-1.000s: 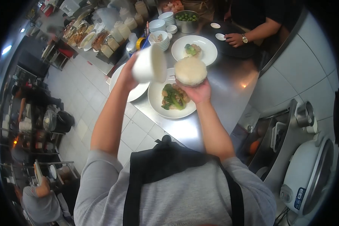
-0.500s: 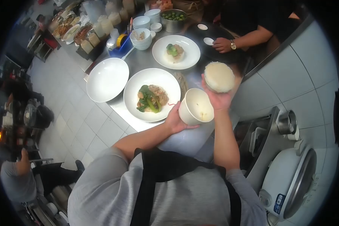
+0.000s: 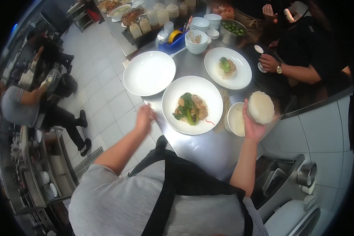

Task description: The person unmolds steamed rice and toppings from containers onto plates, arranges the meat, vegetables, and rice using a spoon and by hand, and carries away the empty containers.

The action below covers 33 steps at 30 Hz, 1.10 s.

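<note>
In the head view, the right hand (image 3: 254, 128) holds a round mound of white rice (image 3: 261, 107) beside a white round tub (image 3: 236, 119) on the steel table (image 3: 196, 151). The left hand (image 3: 145, 117), fingers drawn in, is near the white round plate of greens and meat (image 3: 173, 123); whether it grips anything, I cannot tell.

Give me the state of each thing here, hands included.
Left hand: blurred, nothing visible in it
Right hand: holding pale mound
Pale mound: raised
White tub: open
Left plate: bare
Middle plate: bearing greens and other food
Far plate: bearing food
White bowls: stacked
Metal pot: uncovered, green fruits inside
</note>
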{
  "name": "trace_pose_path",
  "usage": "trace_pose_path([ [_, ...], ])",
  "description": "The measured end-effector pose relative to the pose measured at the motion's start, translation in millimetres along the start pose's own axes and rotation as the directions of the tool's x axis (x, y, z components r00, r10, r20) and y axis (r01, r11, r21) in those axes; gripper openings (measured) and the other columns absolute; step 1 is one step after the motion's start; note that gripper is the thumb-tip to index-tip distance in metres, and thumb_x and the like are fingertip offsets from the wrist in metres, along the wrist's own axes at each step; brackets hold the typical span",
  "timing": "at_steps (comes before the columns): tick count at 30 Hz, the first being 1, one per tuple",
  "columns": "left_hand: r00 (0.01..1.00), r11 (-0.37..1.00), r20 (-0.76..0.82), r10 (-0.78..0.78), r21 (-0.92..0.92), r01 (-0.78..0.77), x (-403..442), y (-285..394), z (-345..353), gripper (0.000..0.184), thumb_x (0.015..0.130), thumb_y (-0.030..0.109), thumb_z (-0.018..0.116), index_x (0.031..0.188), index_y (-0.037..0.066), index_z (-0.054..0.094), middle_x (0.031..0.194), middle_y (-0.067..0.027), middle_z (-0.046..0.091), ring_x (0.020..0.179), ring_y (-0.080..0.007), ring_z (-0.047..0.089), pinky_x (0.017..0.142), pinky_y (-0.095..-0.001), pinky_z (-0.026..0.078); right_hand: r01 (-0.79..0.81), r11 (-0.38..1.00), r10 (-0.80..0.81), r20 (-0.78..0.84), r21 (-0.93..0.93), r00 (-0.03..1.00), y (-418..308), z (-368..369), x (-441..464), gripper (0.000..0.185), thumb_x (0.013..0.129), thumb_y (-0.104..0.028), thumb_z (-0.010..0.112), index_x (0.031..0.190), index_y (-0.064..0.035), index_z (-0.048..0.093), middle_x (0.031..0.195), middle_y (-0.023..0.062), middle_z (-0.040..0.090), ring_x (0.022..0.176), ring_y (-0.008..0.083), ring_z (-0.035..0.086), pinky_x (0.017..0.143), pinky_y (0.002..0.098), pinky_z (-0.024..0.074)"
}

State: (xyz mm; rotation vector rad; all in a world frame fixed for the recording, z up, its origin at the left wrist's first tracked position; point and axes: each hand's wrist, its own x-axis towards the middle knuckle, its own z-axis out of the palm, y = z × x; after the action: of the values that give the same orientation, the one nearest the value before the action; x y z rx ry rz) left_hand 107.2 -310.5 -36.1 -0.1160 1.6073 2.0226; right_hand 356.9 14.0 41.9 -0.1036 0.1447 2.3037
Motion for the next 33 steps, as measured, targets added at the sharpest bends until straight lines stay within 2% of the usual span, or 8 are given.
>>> trace_pose_path([
  [3, 0.953, 0.978, -0.301, 0.004, 0.202, 0.060, 107.5, 36.6, -49.1, 0.039, 0.090, 0.027, 0.060, 0.115, 0.001, 0.045, 0.095, -0.0078, 0.054, 0.076, -0.0172, 0.056, 0.069, -0.0331, 0.051, -0.053, 0.997, 0.057, 0.073, -0.064, 0.996, 15.1, -5.6, 4.3, 0.058, 0.092, -0.042, 0.043, 0.141, -0.0112, 0.038, 0.150, 0.0116, 0.030, 0.140, 0.0407, 0.017, 0.111, 0.0533, 0.0174],
  [6, 0.980, 0.978, -0.162, 0.119, 0.192, -0.087, 168.0, 44.3, -60.6, 0.063, 0.090, 0.022, 0.060, 0.137, -0.004, 0.029, 0.122, -0.0189, 0.051, 0.104, -0.0286, 0.057, 0.083, -0.0416, 0.051, -0.059, 0.992, 0.072, 0.108, -0.115, 0.992, 35.8, -8.6, 5.9, 0.059, 0.092, -0.043, 0.042, 0.141, -0.0113, 0.037, 0.150, 0.0131, 0.029, 0.139, 0.0396, 0.019, 0.109, 0.0528, 0.0213],
  [9, 0.977, 0.993, -0.182, 0.114, 0.041, -0.108, 200.2, 39.0, -80.4, 0.057, 0.091, 0.013, 0.053, 0.139, 0.000, 0.026, 0.129, -0.0206, 0.047, 0.116, -0.0326, 0.052, 0.091, -0.0474, 0.048, -0.080, 0.985, 0.087, 0.038, -0.151, 0.996, 70.0, -15.3, 10.8, 0.060, 0.091, -0.043, 0.042, 0.141, -0.0109, 0.038, 0.148, 0.0147, 0.030, 0.137, 0.0392, 0.022, 0.106, 0.0528, 0.0259],
  [12, 0.991, 0.938, -0.047, -0.125, -0.331, 0.103, 160.3, 86.8, -63.5, 0.056, 0.090, 0.003, 0.046, 0.141, 0.007, 0.024, 0.132, -0.0199, 0.043, 0.117, -0.0337, 0.050, 0.095, -0.0484, 0.046, -0.096, 0.984, 0.091, -0.036, -0.153, 0.995, 117.8, -11.6, 20.7, 0.060, 0.089, -0.045, 0.044, 0.138, -0.0106, 0.041, 0.145, 0.0154, 0.035, 0.132, 0.0391, 0.029, 0.104, 0.0521, 0.0304],
  [15, 0.984, 0.931, 0.131, -0.123, -0.327, 0.160, 177.2, 85.7, -73.7, 0.055, 0.090, 0.001, 0.044, 0.141, 0.012, 0.025, 0.136, -0.0176, 0.039, 0.119, -0.0340, 0.048, 0.098, -0.0500, 0.043, -0.131, 0.983, 0.117, -0.112, -0.127, 0.987, 168.2, -6.9, 31.1, 0.058, 0.089, -0.046, 0.042, 0.135, -0.0113, 0.043, 0.141, 0.0154, 0.039, 0.129, 0.0365, 0.035, 0.103, 0.0501, 0.0312],
  [22, 0.952, 0.956, 0.092, 0.293, -0.017, -0.293, 113.0, 167.9, 1.2, 0.051, 0.093, 0.003, 0.040, 0.142, 0.008, 0.030, 0.135, -0.0152, 0.043, 0.124, -0.0274, 0.044, 0.102, -0.0383, 0.039, -0.253, 0.965, 0.241, -0.151, -0.069, 0.959, 251.9, -16.0, 59.0, 0.060, 0.088, -0.052, 0.043, 0.135, -0.0141, 0.044, 0.140, 0.0117, 0.041, 0.128, 0.0325, 0.037, 0.100, 0.0495, 0.0313],
  [26, 0.656, 0.579, 0.295, 0.695, 0.311, -0.753, 105.2, 193.9, 35.6, 0.043, 0.094, 0.002, 0.039, 0.136, 0.005, 0.043, 0.137, -0.0129, 0.046, 0.126, -0.0230, 0.045, 0.105, -0.0334, 0.034, -0.286, 0.950, 0.265, -0.162, -0.124, 0.950, 296.7, -17.1, 78.9, 0.060, 0.090, -0.055, 0.039, 0.136, -0.0164, 0.043, 0.142, 0.0108, 0.039, 0.130, 0.0319, 0.035, 0.101, 0.0508, 0.0303],
  [33, 0.444, 0.315, 0.460, 0.769, 0.332, -0.889, 83.2, 201.7, 87.8, 0.063, 0.074, -0.009, 0.041, 0.135, 0.005, 0.046, 0.129, -0.0201, 0.053, 0.119, -0.0347, 0.049, 0.104, -0.0376, 0.035, -0.226, 0.939, 0.209, -0.094, -0.257, 0.974, 344.4, 16.9, 104.5, 0.063, 0.092, -0.062, 0.029, 0.139, -0.0215, 0.036, 0.143, 0.0083, 0.036, 0.132, 0.0319, 0.032, 0.106, 0.0555, 0.0247],
])
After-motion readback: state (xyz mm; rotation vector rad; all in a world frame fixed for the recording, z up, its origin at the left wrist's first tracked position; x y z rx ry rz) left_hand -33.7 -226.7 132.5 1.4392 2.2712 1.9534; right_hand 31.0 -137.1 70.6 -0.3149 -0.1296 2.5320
